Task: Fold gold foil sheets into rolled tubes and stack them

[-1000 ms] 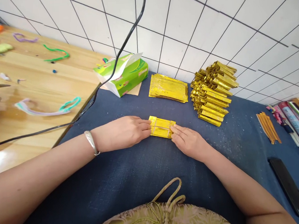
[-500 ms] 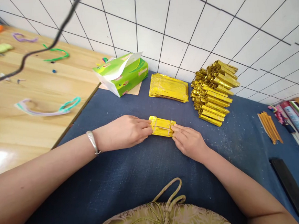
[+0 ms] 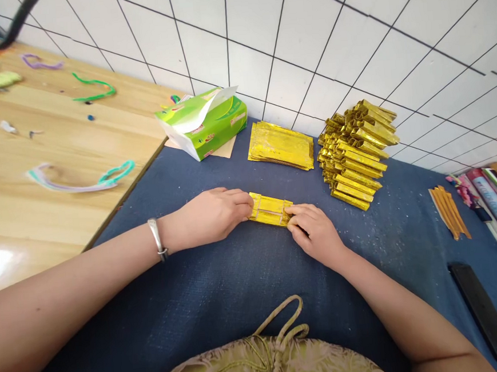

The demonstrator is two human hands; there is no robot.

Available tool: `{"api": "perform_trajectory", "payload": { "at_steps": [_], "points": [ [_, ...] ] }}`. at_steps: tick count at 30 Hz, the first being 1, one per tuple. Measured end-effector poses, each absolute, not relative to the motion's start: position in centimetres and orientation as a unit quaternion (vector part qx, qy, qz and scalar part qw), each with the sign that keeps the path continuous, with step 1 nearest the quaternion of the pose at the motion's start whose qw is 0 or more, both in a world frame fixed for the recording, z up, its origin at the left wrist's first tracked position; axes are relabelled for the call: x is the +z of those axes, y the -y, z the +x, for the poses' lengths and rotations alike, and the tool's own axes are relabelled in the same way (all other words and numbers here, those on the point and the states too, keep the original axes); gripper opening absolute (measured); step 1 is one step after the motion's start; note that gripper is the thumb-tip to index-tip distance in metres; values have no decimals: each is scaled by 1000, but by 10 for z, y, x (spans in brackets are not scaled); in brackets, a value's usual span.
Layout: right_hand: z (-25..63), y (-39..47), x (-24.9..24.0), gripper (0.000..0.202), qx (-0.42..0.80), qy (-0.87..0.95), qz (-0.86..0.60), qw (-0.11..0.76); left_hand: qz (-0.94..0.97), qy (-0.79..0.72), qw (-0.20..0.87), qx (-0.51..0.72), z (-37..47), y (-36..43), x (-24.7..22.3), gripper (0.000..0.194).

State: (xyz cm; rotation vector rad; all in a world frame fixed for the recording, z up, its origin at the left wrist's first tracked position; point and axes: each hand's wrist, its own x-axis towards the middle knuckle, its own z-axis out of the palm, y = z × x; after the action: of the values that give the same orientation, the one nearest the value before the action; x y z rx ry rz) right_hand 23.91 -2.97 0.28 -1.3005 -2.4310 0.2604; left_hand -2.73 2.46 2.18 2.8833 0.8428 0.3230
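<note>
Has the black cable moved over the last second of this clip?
Yes, leftward: the black cable crossed in front of the green tissue box a second ago, but now shows only in the picture's upper left corner, clear of that box.

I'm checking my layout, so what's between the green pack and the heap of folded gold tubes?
In the head view, a stack of flat gold sheets lies between the green pack and the heap of folded gold tubes.
</note>
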Motion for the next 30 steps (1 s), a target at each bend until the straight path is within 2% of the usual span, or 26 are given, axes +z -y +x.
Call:
{"api": "perform_trajectory", "payload": {
  "at_steps": [5,11,24,30],
  "points": [
    [236,27,3,10,135,839,-482,214,951,-280,103,83,-22,-29,19,20],
    [231,26,2,10,132,819,-506,236,940,-307,112,97,-15,-27,14,17],
    [227,26,2,7,124,796,-552,216,894,-365,206,158,-13,-27,9,5],
    [233,26,1,9,147,796,-540,233,909,-312,227,159,-20,-32,6,12]
  ]
}}
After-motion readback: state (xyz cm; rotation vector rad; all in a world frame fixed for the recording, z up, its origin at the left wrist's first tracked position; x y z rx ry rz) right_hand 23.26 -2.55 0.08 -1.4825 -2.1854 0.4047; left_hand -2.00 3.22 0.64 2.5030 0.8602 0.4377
